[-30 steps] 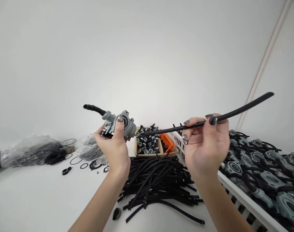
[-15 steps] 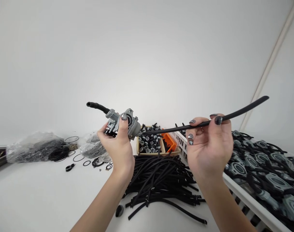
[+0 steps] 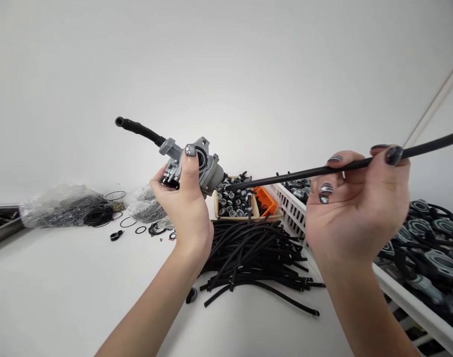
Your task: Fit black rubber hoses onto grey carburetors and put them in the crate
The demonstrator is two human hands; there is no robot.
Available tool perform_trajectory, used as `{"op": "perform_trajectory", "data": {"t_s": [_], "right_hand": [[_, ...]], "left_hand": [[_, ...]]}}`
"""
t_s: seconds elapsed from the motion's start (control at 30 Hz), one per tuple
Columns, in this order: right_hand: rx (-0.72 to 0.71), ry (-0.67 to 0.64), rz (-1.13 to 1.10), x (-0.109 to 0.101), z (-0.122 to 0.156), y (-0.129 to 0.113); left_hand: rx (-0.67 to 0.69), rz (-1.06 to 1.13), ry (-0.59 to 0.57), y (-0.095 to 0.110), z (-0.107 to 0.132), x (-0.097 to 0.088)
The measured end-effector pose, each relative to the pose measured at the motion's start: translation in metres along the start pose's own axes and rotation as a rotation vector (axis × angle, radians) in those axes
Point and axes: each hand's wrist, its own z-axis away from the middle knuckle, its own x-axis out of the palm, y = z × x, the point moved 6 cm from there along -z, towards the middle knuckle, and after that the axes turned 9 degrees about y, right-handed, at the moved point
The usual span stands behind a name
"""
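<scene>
My left hand [image 3: 183,206] is closed round a grey metal carburetor [image 3: 202,166], held up above the table. A short black hose [image 3: 139,129] sticks out of the carburetor to the upper left. My right hand [image 3: 355,208] pinches a long black rubber hose [image 3: 304,173] between thumb and fingers. That hose runs from the right edge of the view down to the left, and its tip sits right at the carburetor's lower right side. Whether the tip is touching a fitting there I cannot tell.
A heap of black hoses [image 3: 248,258] lies on the white table [image 3: 62,287] below my hands. Behind it stand a beige box of small parts [image 3: 233,203] and an orange bin [image 3: 265,201]. A white crate [image 3: 416,307] of grey carburetors fills the right. Plastic bags [image 3: 58,210] and O-rings lie left.
Both hands have risen and come nearer the camera. The carburetor sits higher in view, and the hose tip has closed in on its lower right side.
</scene>
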Motion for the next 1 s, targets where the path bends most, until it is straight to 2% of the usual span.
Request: {"op": "perform_trajectory", "data": {"t_s": [0.4, 0.57, 0.77, 1.0], "right_hand": [[-0.024, -0.006, -0.039, 0.000, 0.001, -0.002], [0.002, -0.183, 0.062, 0.008, 0.008, 0.010], [0.162, -0.433, 0.245, 0.017, 0.033, 0.042], [0.246, -0.576, 0.442, 0.018, 0.039, 0.063]], "left_hand": [[-0.023, 0.013, -0.004, 0.003, 0.003, 0.001], [-0.042, 0.032, -0.028, 0.006, 0.008, 0.003], [-0.034, 0.046, -0.034, 0.012, 0.017, 0.006], [0.040, 0.000, -0.030, 0.017, 0.020, 0.003]]}}
